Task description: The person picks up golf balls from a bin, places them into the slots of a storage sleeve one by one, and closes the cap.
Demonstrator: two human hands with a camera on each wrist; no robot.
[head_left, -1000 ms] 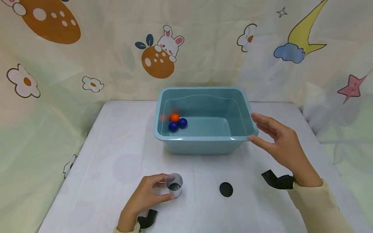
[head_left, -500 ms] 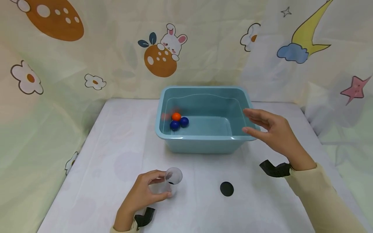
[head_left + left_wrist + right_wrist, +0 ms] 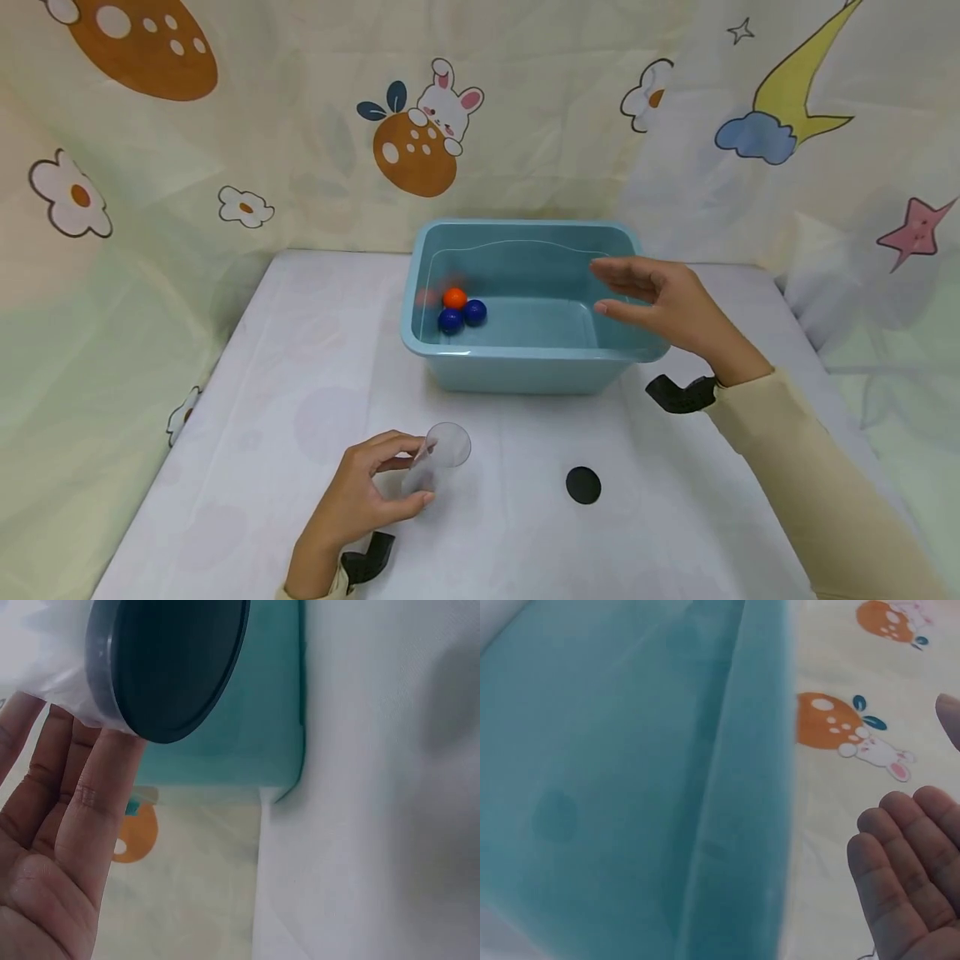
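Note:
A clear plastic cup (image 3: 420, 475) is held by my left hand (image 3: 356, 492), fingers on its far side and thumb on the near side, in front of the bin. It leans so that its round rim (image 3: 448, 444) tips away from the palm. The left wrist view shows a dark round end (image 3: 180, 671) on the cup. My right hand (image 3: 660, 304) hovers over the right part of the light blue bin (image 3: 525, 353), thumb and fingers apart, holding nothing. Inside the bin's left side lie an orange ball (image 3: 454, 298) and two dark blue balls (image 3: 451, 322).
A flat black disc (image 3: 583, 485) lies on the white-covered table (image 3: 510, 533), to the right of the cup. Behind the bin rises a printed cloth (image 3: 540, 117), which also hangs along both sides of the table.
My right hand has moved left and farther away, from the bin's right rim to over its inside. The cup has been tilted in my left hand, which has shifted slightly left.

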